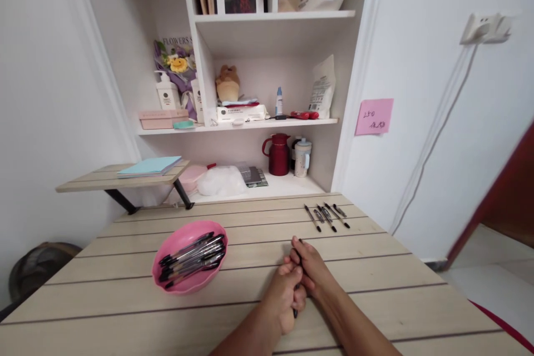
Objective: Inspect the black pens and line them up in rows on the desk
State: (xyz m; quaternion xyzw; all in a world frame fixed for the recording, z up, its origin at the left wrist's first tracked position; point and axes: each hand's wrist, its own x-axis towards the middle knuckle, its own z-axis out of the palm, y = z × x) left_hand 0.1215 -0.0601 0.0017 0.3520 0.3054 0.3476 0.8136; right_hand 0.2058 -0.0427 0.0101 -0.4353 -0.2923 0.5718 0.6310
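Over the front of the wooden table, my left hand [285,292] and my right hand [312,268] are closed together around one black pen [296,312]. Its dark lower end pokes out below my left fingers, and a dark tip shows at my right thumb; the middle is hidden by the fingers. To the left sits a pink bowl [161,253] with a wavy rim, holding a heap of clear-barrelled pens [194,257] with black caps. Beyond my hands, at the right back of the table, several loose black pens and shorter dark pieces [326,217] lie roughly side by side.
A raised wooden stand [89,179] bears light-blue paper [150,167] at the back left. Behind the table, white shelves [275,25] hold a red jug [279,154], a pale cup [302,158] and bottles. A pink note [374,117] is stuck on the right wall.
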